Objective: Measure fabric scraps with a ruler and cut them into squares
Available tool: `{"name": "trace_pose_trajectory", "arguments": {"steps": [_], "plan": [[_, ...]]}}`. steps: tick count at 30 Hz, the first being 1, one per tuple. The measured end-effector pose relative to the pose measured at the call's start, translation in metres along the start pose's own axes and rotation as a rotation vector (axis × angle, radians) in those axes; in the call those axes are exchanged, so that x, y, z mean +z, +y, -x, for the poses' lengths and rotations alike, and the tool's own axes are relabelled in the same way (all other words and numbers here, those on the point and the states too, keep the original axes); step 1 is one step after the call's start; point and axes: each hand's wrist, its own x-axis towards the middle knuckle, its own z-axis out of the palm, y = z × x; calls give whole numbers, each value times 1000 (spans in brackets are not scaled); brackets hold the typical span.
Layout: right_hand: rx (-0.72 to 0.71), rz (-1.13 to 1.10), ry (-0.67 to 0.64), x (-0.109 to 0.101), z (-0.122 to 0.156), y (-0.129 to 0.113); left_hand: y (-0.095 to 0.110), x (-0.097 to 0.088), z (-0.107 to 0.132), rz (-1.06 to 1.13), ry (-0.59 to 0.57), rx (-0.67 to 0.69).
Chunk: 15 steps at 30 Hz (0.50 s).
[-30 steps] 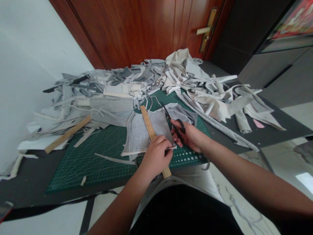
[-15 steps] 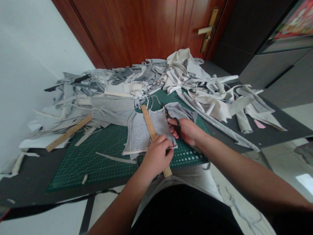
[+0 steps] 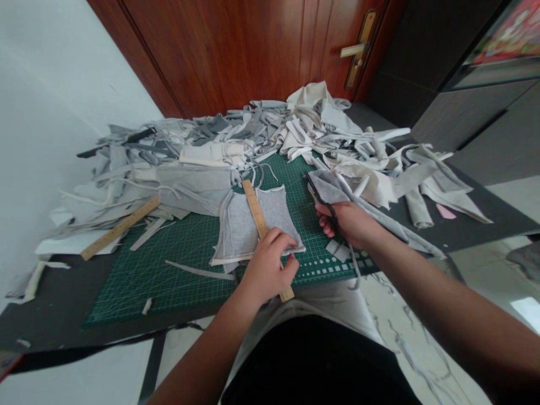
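A piece of grey knit fabric lies on the green cutting mat, with a wooden ruler laid across it. Over the ruler's lower part rests my left hand, pressing ruler and fabric down, its thumb and fingers apart. My right hand grips black scissors by the handles, to the right of the fabric and apart from it. Beneath the scissors' blades is a darker grey offcut. A small grey scrap lies below my right hand.
Grey and cream fabric scraps are heaped along the table's back. A second wooden ruler lies at the left. Long grey strips stretch along the right side. Behind the table stands a brown door.
My right hand has moved right with the scissors, away from the fabric's right edge. The darker offcut has shifted right, leaving mat showing between. My left thumb and fingers have spread.
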Motion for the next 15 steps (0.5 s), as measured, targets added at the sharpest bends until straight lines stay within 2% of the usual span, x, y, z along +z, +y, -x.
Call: {"name": "trace_pose_trajectory", "arguments": {"steps": [4, 7, 9, 11, 13, 15], "plan": [[12, 466, 86, -37, -5, -1, -2, 0, -2, -315, 172, -218], [-37, 929, 189, -58, -10, -7, -5, -5, -10, -391, 113, -377], [-117, 1227, 273, -67, -13, -13, -5, -10, -17, -401, 58, -444], [-183, 1436, 338, -73, -16, -18, -4, -14, -24, -437, 28, -481], [-194, 1553, 327, -77, -21, -23, -2, -16, -31, -462, 14, -495], [-173, 1629, 254, -80, -22, -27, -2, -18, -37, -464, 19, -503]]}}
